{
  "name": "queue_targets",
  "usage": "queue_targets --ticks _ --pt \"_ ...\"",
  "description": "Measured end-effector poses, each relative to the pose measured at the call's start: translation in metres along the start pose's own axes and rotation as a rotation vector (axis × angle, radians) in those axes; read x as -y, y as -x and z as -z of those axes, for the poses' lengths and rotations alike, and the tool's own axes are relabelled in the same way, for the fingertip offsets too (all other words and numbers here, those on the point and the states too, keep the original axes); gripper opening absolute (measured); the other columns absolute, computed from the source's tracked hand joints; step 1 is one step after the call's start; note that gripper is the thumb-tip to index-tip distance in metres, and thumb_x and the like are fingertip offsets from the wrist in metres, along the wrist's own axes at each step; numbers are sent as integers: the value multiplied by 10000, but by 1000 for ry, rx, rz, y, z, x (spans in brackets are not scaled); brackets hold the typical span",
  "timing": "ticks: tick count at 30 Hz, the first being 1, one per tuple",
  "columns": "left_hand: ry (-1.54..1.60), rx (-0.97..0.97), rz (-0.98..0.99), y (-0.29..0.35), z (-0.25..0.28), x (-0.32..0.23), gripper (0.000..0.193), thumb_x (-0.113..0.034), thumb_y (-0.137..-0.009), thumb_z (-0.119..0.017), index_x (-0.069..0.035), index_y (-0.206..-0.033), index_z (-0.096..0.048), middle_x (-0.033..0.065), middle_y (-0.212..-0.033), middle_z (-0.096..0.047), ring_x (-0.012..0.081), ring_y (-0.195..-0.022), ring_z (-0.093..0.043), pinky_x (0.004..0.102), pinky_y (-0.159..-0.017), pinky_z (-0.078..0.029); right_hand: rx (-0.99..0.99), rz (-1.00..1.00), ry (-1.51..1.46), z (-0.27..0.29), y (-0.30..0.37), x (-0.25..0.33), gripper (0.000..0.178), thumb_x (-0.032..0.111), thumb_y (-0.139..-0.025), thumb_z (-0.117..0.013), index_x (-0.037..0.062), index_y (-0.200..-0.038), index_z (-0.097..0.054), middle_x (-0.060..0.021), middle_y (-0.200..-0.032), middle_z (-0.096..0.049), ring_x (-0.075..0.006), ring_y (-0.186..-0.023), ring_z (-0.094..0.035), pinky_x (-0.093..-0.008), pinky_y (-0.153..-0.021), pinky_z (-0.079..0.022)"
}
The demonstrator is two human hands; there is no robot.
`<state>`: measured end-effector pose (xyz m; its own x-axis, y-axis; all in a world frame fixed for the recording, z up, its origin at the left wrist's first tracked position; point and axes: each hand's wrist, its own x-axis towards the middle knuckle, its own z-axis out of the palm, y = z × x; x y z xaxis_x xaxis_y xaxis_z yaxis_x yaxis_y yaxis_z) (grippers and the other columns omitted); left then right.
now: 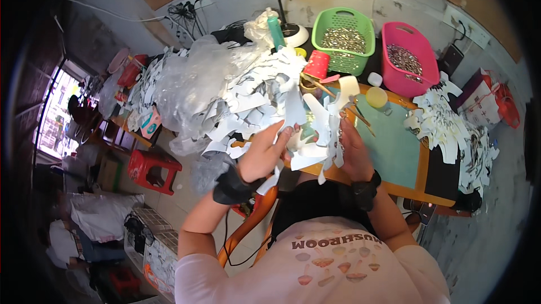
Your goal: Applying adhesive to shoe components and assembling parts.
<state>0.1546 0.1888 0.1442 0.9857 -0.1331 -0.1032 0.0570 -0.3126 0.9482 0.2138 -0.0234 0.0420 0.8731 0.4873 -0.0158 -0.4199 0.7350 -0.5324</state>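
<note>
Our left hand [261, 153] and right hand [356, 156] held white cutouts [320, 118] at the table's [421, 170] near edge, apparently gathering; alignment seemed needed.

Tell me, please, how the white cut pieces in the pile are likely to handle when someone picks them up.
The white cut pieces would probably feel light, since they look thin and sheet-like. They may bend yet keep some shape, as several are curled. Lifting one could make its neighbours slide, because they overlap loosely in an uneven heap.
</note>
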Motion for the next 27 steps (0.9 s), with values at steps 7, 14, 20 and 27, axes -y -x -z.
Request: queue_targets --ticks 7,14,20,27 --pt "564 80 65 -14 -59 59 343 -284 -1000 -421 2 -1143 -547 60 -943 -626 119 -721 -608 231 -607 -496 -44 104 210 -28 24 20 460 1 -882 -553 47 -1313 -397 -109 -1174 -543 -161 -1069 -544 -295 -905 -471" --pt "-362 -340 -316 -19 -69 74 289 -231 -977 -412 18 -986 -558 179 -796 -556 380 -732 -543 416 -675 -439 -27 248 543 -29 49 33 550 -40 -802 -620 65 -1303 -420 -84 -1207 -528 -142 -1072 -526 -280 -927 -442" --pt "-723 -711 -443 -3 -54 17 250 -83 -872 -525 -14 -1111 -544 207 -1013 -516 413 -769 -556 447 -678 -451 -63 266 677 -31 71 66 531 -46 -794 -618 69 -1283 -445 -70 -1284 -484 -154 -1106 -494 -295 -951 -424" --pt "-748 -464 -238 -50 -28 73 342 -157 -931 -487 -41 -1252 -493 257 -1346 -399 458 -1130 -488 453 -932 -438 -146 209 724 -32 73 62 514 -30 -816 -595 74 -1291 -429 -78 -1258 -494 -153 -1067 -522 -280 -882 -467"
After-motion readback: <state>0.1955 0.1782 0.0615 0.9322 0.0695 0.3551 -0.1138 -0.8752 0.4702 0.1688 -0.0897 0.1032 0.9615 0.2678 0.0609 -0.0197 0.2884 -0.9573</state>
